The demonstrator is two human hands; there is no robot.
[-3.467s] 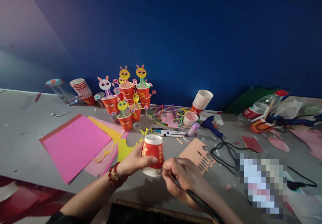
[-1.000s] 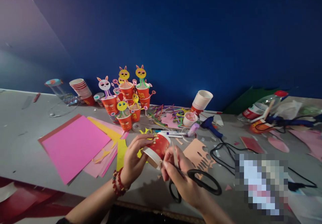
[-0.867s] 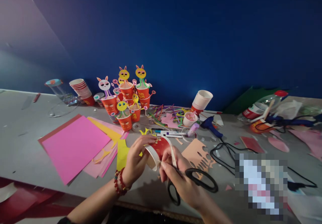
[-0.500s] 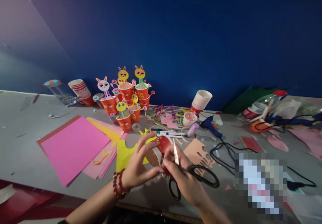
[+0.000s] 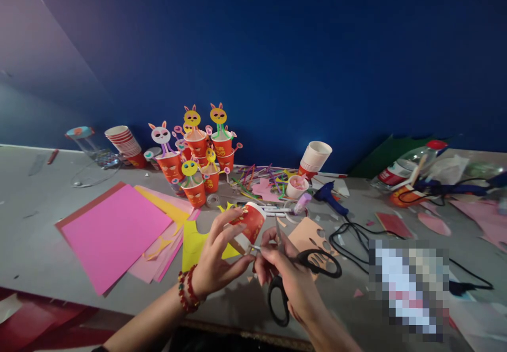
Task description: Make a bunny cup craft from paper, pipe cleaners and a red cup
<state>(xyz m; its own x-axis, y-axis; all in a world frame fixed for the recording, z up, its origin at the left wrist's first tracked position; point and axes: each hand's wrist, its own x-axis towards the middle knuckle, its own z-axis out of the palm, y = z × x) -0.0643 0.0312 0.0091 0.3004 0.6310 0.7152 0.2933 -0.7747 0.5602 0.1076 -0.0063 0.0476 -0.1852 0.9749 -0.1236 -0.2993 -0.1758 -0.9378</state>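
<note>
Several rabbit-topped cups stand assembled behind, while the red cup tilted between our hands lacks any visible figure, our left hand spread against it, its grip unclear, our right clasping scissors beside its rim.

Near the front edge of the desk, the left hand is extending spread fingers over a tilted red paper cup, while the right hand is gripping scissors with both handle loops exposed and is positioning its fingertips at the cup's mouth. A pink sheet is lying to the left with one corner close to the front edge. Along the rear edge, decorated cups are standing between a left cup stack and a right cup stack, and a blue glue gun is lying just before the latter.
</note>
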